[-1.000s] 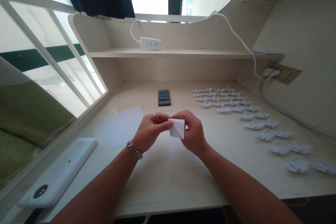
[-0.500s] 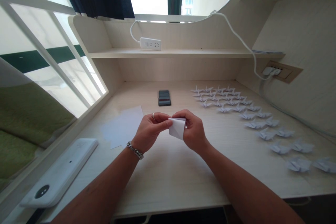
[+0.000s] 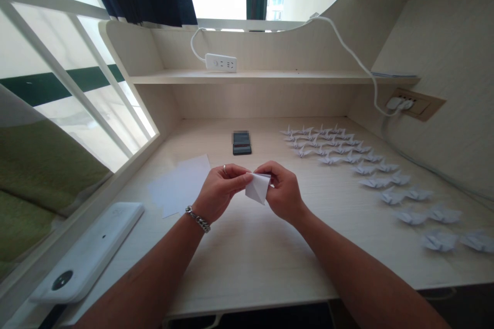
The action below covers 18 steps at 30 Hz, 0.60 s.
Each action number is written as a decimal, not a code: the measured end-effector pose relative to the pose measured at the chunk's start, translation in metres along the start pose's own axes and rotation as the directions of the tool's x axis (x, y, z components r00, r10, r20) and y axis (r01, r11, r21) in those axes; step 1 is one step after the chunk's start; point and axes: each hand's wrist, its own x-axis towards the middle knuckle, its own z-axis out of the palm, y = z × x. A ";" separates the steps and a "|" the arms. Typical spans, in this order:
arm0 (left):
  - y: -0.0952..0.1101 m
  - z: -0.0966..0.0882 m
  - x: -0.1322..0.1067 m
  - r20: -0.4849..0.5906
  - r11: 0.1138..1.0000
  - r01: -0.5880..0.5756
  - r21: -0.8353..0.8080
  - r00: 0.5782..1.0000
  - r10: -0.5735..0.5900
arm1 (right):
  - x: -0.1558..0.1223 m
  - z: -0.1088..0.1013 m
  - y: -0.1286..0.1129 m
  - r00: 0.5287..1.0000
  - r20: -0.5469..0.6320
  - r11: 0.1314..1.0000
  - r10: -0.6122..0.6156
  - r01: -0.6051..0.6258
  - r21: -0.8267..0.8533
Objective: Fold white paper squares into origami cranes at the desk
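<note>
A small folded piece of white paper (image 3: 257, 188) is held up above the desk, between both hands. My left hand (image 3: 221, 186) pinches its upper left corner between thumb and fingers; a ring and a chain bracelet show on this side. My right hand (image 3: 283, 188) grips the paper's right edge, its fingers curled partly behind the sheet. Flat on the desk left of my hands lie loose white paper sheets (image 3: 181, 182). To the right stand rows of several white paper cranes (image 3: 349, 159).
A dark flat device (image 3: 241, 143) lies on the desk (image 3: 247, 267) beyond my hands. A long white device (image 3: 90, 252) sits at the left edge. On the shelf (image 3: 266, 78) rests a power strip (image 3: 221, 62). A white cable (image 3: 349, 54) runs to the wall socket (image 3: 415, 104).
The folded paper has shifted slightly left and tilted a little between my hands. Both hands keep their grip on it.
</note>
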 end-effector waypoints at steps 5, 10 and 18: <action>0.000 0.000 0.000 -0.008 1.000 -0.017 0.021 1.000 0.018 | 0.002 -0.001 0.004 0.999 0.018 0.998 0.031 -0.032 0.054; 0.001 0.000 0.001 -0.007 1.000 -0.013 -0.025 1.000 0.013 | 0.003 -0.002 0.009 0.995 0.028 0.987 0.093 -0.096 0.130; -0.002 -0.002 0.001 0.010 0.989 -0.080 0.127 0.997 0.079 | 0.004 -0.001 0.009 0.992 -0.012 0.982 0.128 -0.126 0.138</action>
